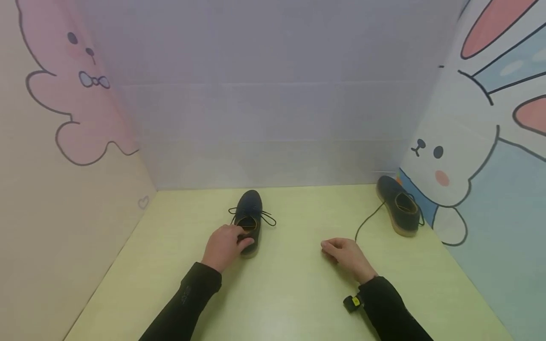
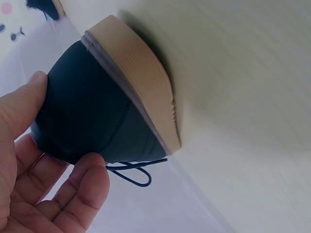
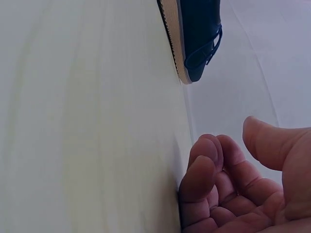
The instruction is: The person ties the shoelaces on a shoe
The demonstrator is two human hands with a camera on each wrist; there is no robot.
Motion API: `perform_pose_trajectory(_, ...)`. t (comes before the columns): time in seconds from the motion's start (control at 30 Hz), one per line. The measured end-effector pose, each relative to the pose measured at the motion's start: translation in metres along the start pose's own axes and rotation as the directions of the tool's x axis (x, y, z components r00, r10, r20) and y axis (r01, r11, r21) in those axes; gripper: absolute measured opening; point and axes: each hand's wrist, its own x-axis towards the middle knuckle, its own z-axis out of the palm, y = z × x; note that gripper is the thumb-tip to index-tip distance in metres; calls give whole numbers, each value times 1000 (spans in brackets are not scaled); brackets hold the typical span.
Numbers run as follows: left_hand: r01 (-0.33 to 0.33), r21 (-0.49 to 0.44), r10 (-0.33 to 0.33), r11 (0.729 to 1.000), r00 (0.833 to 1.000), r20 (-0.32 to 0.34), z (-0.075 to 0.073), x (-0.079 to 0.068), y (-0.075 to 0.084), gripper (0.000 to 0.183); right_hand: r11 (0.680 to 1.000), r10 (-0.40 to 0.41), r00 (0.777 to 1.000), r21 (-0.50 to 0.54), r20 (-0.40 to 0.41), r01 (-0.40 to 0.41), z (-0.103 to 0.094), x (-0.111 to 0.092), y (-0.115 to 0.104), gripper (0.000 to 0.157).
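A dark blue lace-up shoe with a tan ridged sole stands left of centre, toe towards the back wall, its lace tied in a bow. My left hand holds it at the heel. The left wrist view shows the thumb on one side of the dark heel and the fingers on the other. Well to the right, my right hand is low over the table with loosely curled fingers and nothing in them. Beyond that hand, a second dark shoe lies at the back right with a long loose lace.
The pale yellow table is bounded by a plain back wall and side walls with cartoon animals, including a rabbit on the right. A small black device with a yellow patch is at my right wrist.
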Motion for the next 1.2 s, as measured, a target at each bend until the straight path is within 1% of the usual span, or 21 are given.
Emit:
perform_pose_trajectory(0.1, 50, -5, -50, 999, 999, -9, -2, 5, -18, 28, 1000, 4, 1000, 6, 5, -4, 0, 0, 0, 35)
perform_pose_trajectory(0.23, 81, -17, -82, 997, 997, -17, -4, 13, -36, 31, 1000, 6, 1000, 19, 4, -6, 0, 0, 0, 35)
perform_pose_trajectory(0.37, 100, -26, -101, 995, 994, -30, -5, 18, -47, 34, 1000, 0, 1000, 26, 0, 0, 0, 0, -1, 33)
perform_pose_trajectory(0.5, 113, -26, -114, 993, 993, -29, -5, 22, -52, 35, 1000, -2, 1000, 23, 1, 2, 0, -1, -2, 33)
perform_pose_trajectory(0.73, 128, -42, -129, 991, 991, -22, -5, 25, -51, 36, 1000, -1, 1000, 31, 1, 1, 2, -1, 0, 34)
perform_pose_trajectory(0.93, 133, -29, -134, 991, 991, -23, -3, 24, -51, 38, 999, 3, 1000, 33, -2, -3, 3, -1, 2, 34)
perform_pose_trajectory(1.0, 132, -28, -133, 991, 990, -51, -2, 21, -49, 40, 999, -3, 1000, 34, 2, 3, 3, -2, 2, 35)
perform_pose_trajectory(1.07, 116, -26, -119, 993, 988, -103, -1, 18, -45, 41, 1000, -9, 1000, 30, 4, 9, 3, -3, 1, 36)
perform_pose_trajectory(1.13, 83, -25, -86, 996, 982, -169, -1, 16, -38, 39, 1000, -9, 1000, 28, 4, 9, 3, -3, 0, 35)
perform_pose_trajectory(1.2, 38, -26, -43, 999, 973, -226, 0, 13, -27, 36, 1000, -14, 1000, 17, 8, 13, 2, -2, -1, 34)
